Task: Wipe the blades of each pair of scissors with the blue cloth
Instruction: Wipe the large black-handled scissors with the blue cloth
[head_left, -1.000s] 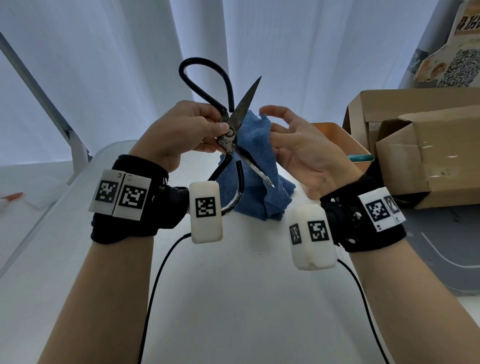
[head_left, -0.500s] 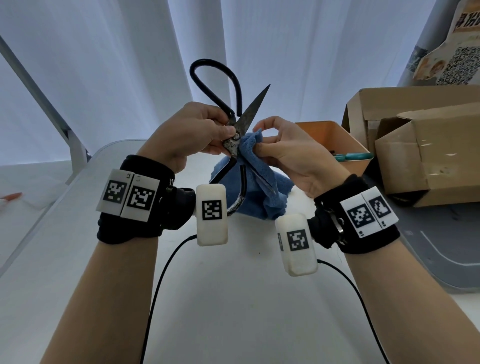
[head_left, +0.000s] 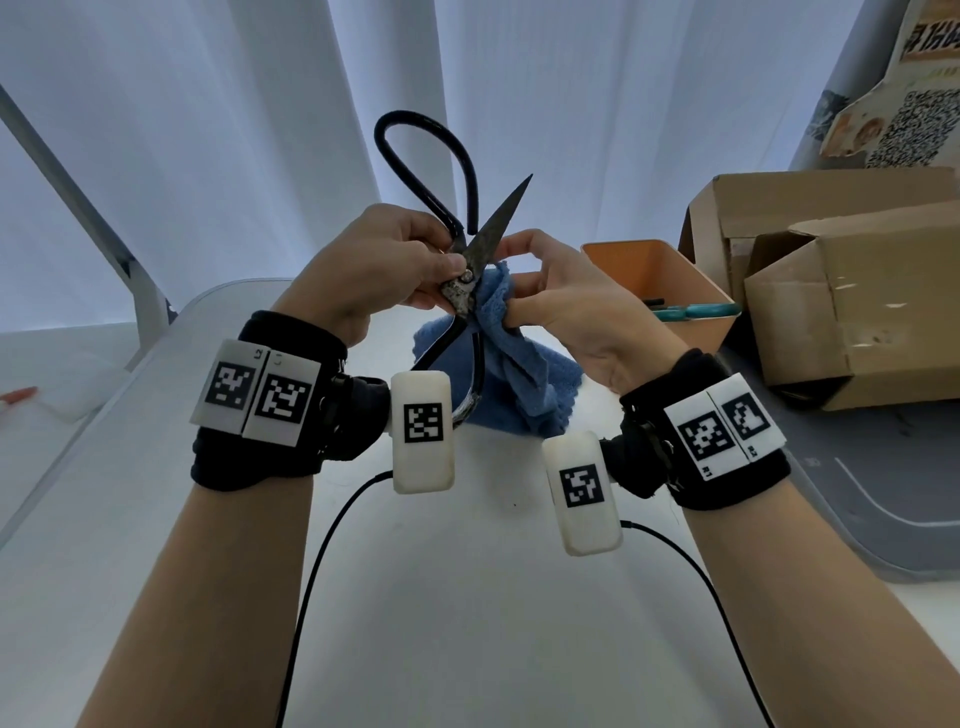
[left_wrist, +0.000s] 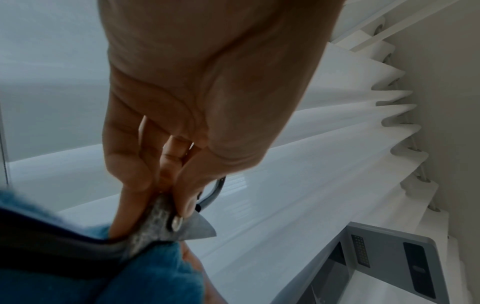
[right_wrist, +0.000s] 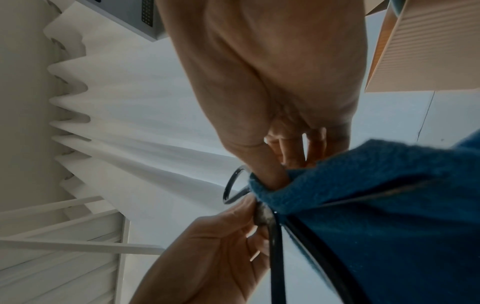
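Observation:
Old black-handled scissors (head_left: 467, 270) are held up in front of me, spread open, one dark blade pointing up and to the right. My left hand (head_left: 384, 270) pinches them at the rusty pivot (left_wrist: 166, 222). My right hand (head_left: 550, 296) grips the blue cloth (head_left: 509, 358) bunched round the lower blade just beside the pivot; that blade is hidden in the cloth. The cloth (right_wrist: 376, 205) hangs down below both hands. One handle loop (head_left: 426, 166) rises above, the other curves down behind the left wrist box.
An orange bin (head_left: 665, 291) at the right holds teal-handled scissors (head_left: 691, 312). Cardboard boxes (head_left: 841, 291) stand further right. The white table (head_left: 467, 597) lies below my arms, with a grey mat (head_left: 857, 493) at its right edge. White curtains hang behind.
My right hand went from open beside the cloth to closing the cloth round the lower blade next to the pivot. The scissors stay held by the left hand, shifted slightly right.

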